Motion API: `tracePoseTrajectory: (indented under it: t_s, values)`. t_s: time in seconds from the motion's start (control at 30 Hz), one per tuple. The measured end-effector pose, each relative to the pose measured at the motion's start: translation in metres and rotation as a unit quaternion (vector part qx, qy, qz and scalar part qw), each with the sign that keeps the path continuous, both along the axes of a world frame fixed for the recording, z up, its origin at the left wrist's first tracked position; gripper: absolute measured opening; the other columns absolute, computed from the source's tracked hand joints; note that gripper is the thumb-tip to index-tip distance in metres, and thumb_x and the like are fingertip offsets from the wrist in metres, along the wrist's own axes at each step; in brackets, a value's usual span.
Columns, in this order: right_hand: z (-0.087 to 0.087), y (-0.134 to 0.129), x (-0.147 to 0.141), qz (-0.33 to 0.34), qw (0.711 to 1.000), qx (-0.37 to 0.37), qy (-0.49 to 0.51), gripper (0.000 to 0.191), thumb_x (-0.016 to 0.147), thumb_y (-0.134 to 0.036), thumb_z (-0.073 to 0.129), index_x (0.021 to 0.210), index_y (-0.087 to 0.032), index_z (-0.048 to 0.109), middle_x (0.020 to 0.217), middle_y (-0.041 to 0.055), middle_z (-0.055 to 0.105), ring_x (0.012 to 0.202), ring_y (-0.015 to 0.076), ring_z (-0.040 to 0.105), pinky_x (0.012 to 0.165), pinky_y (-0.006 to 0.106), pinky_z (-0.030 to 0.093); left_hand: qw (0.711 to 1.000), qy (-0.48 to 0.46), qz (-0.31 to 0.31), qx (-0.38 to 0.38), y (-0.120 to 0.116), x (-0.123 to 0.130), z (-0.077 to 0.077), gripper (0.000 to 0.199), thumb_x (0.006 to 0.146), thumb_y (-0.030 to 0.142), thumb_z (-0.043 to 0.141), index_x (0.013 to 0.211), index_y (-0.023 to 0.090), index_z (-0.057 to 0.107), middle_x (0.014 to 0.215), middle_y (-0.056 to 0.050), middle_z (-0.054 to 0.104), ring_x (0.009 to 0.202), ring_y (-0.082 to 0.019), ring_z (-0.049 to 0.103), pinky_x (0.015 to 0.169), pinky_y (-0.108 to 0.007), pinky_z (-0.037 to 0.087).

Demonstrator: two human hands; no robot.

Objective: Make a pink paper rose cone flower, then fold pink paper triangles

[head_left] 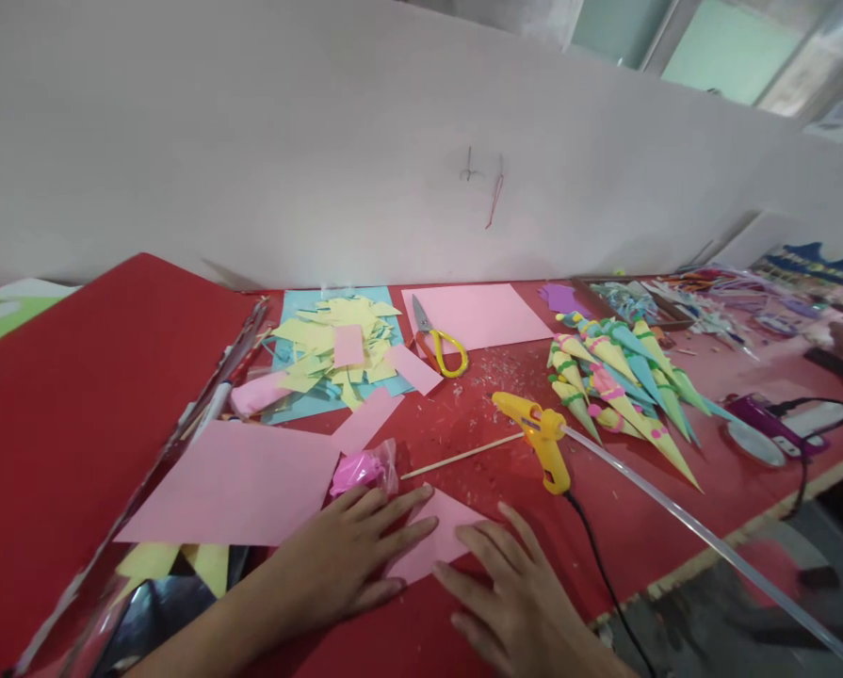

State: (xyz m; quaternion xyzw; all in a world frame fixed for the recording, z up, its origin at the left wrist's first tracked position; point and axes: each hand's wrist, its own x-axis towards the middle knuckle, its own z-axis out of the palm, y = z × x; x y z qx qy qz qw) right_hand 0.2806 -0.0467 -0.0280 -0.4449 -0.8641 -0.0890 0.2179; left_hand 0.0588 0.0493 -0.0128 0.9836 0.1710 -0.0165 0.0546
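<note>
A small piece of pink paper (441, 529) lies on the red tabletop between my hands. My left hand (354, 551) rests over its left side, palm down with fingers spread. At the right side, my right hand (498, 593) touches the paper with its fingertips, the fingers apart. Just beyond my left hand sits a clear plastic bag with bright pink contents (357, 471). A thin wooden stick (460, 457) lies past the paper, its right end by a yellow glue gun (549, 443). A larger pink sheet (234, 485) is left of my left hand.
Scissors (451, 353) lie near a pile of yellow paper pieces (350, 330). Decorated paper cones (619, 377) are heaped at the right. A long clear glue stick (675, 504) sticks out from the glue gun, whose black cord (597, 556) hangs over the table edge. A large red board (96, 414) stands left.
</note>
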Motion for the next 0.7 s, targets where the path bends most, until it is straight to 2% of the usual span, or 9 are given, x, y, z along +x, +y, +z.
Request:
tracePoseTrajectory:
  t_s: [0.2, 0.33, 0.5, 0.7]
  values:
    - [-0.003, -0.014, 0.035, -0.071, 0.996, -0.05, -0.029, 0.034, 0.082, -0.035, 0.051, 0.115, -0.03, 0.055, 0.12, 0.0062, 0.052, 0.109, 0.0236, 0.046, 0.093, 0.042, 0.036, 1.0, 0.006, -0.024, 0.002, 0.004, -0.002, 0.003, 0.051, 0.086, 0.044, 0.039, 0.135, 0.039, 0.024, 0.145, 0.0, 0.025, 0.12, -0.024, 0.04, 0.096, -0.036, 0.029]
    - [-0.007, -0.019, 0.045, -0.105, 0.992, -0.064, -0.029, 0.034, 0.083, -0.032, 0.049, 0.115, -0.026, 0.056, 0.119, 0.0077, 0.053, 0.108, 0.0235, 0.048, 0.088, 0.039, 0.042, 0.999, -0.014, -0.042, 0.026, 0.002, 0.001, 0.007, 0.043, 0.086, 0.038, 0.043, 0.128, 0.044, 0.034, 0.143, 0.001, 0.029, 0.113, -0.021, 0.046, 0.093, -0.034, 0.031]
    - [-0.008, -0.019, 0.043, -0.109, 0.993, -0.048, 0.007, 0.029, 0.084, -0.027, 0.045, 0.11, -0.023, 0.059, 0.114, 0.0064, 0.059, 0.105, 0.0215, 0.051, 0.086, 0.037, 0.043, 0.996, -0.033, -0.072, 0.05, -0.007, 0.001, 0.012, 0.036, 0.089, 0.026, 0.038, 0.123, 0.039, 0.044, 0.127, 0.003, 0.051, 0.094, -0.016, 0.053, 0.082, -0.029, 0.035]
    - [-0.009, -0.018, 0.039, -0.097, 0.994, -0.03, 0.037, 0.028, 0.085, -0.021, 0.043, 0.107, -0.02, 0.06, 0.106, 0.0044, 0.064, 0.101, 0.0191, 0.054, 0.088, 0.035, 0.041, 0.997, -0.013, -0.054, 0.045, -0.014, -0.023, 0.014, 0.035, 0.089, 0.03, 0.04, 0.123, 0.038, 0.045, 0.123, 0.006, 0.055, 0.084, -0.014, 0.053, 0.075, -0.026, 0.036]
